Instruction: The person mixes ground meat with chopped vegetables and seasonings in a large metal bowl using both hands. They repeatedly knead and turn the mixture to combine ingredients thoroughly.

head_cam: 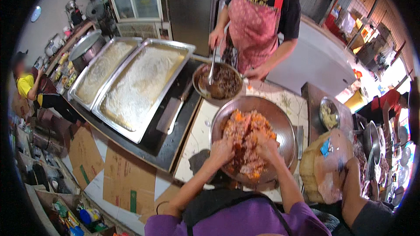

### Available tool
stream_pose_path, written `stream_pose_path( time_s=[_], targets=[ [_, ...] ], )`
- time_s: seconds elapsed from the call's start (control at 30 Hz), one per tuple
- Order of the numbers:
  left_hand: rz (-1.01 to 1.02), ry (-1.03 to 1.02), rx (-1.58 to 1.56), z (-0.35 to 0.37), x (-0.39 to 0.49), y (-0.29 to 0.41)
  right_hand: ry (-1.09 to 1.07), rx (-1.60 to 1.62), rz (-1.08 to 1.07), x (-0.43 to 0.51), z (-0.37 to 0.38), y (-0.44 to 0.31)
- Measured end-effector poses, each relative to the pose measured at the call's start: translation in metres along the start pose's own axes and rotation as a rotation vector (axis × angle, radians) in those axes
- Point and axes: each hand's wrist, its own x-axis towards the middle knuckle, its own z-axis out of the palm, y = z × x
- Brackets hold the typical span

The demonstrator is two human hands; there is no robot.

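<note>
A wide metal bowl [287, 127] stands before me on a white tiled tabletop. It holds a mixture of what looks like ground meat and orange shreds, perhaps carrot [249, 127]. My left hand [223, 150] is curled into the mixture at the left side of the bowl, gripping some of it. On the right, my right hand [265, 146] has its fingers sunk in the same mixture; the fingertips are hidden. Just beyond, a smaller pan [197, 83] of dark brown, saucy food touches or nearly touches the bowl. A co-worker's hand [216, 37] holds a metal ladle [212, 68] in it.
Two metal trays [139, 134] with a pale powdery layer lie left on a black tabletop [154, 150], beside a cleaver [170, 114]. A knife [300, 142] lies right of the bowl. Further right are a wooden chopping block [310, 170] and another person's arm [352, 183].
</note>
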Motion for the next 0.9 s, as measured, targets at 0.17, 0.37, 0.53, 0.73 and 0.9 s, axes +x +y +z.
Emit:
stream_pose_path(
  time_s=[0.17,0.37,0.53,0.73,0.9],
  targets=[
    [-0.007,0.034,-0.034,-0.002,-0.003,0.001,0.138,0.026,0.026,0.010,-0.015,-0.015],
    [-0.045,-0.025,-0.050,-0.007,-0.001,0.005,-0.049,-0.188,0.029,0.026,0.012,-0.023],
    [-0.067,-0.013,-0.069,0.006,0.001,0.003,-0.084,-0.208,-0.032,0.024,0.019,-0.030],
    [-0.075,-0.061,-0.049,0.013,-0.003,-0.002,-0.190,0.084,-0.037,0.005,-0.023,-0.051],
    [-0.022,0.075,-0.105,0.014,-0.008,-0.003,-0.085,0.084,-0.216,0.021,-0.007,-0.049]
  ],
)
